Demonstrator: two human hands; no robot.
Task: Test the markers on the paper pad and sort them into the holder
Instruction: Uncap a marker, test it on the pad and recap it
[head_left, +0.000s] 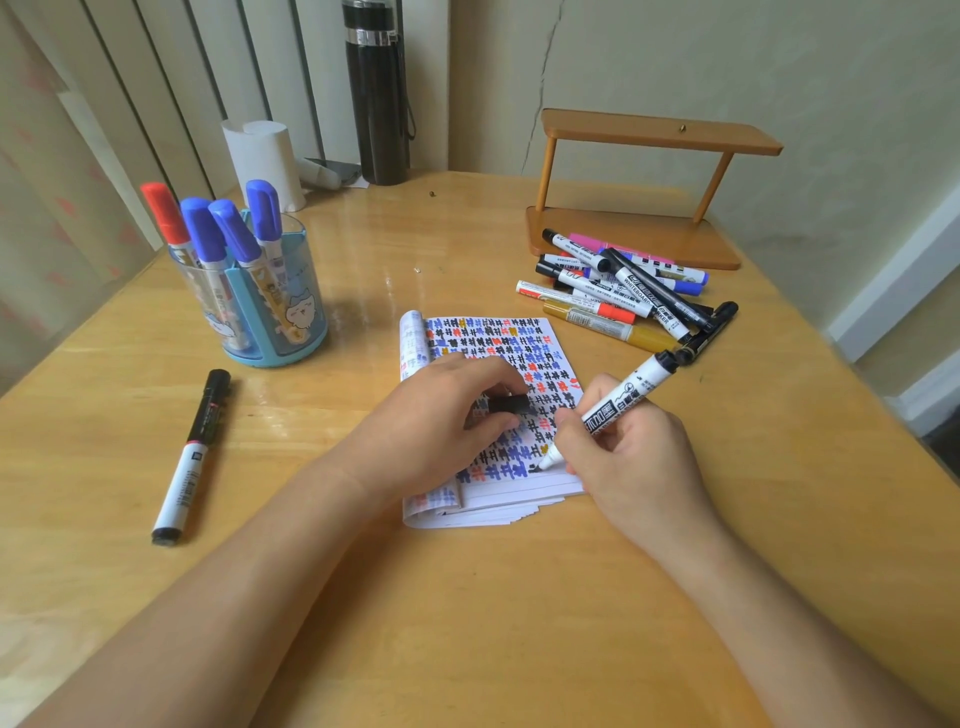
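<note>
A paper pad (493, 338) covered in black, blue, red and yellow marks lies at the table's middle. My right hand (628, 447) grips an uncapped black whiteboard marker (618, 402), its tip touching the pad's lower part. My left hand (447, 421) rests on the pad and pinches the marker's black cap (509, 404). A blue holder (260, 306) at the left holds one red-capped and three blue-capped markers. A pile of markers (618, 291) lies at the right. One black marker (193, 452) lies alone on the table at the left.
A small wooden shelf (644, 176) stands behind the pile. A black bottle (379, 93) and a white paper roll (265, 161) stand at the table's back, near a radiator. The wooden table (467, 597) ends at the right beside a wall.
</note>
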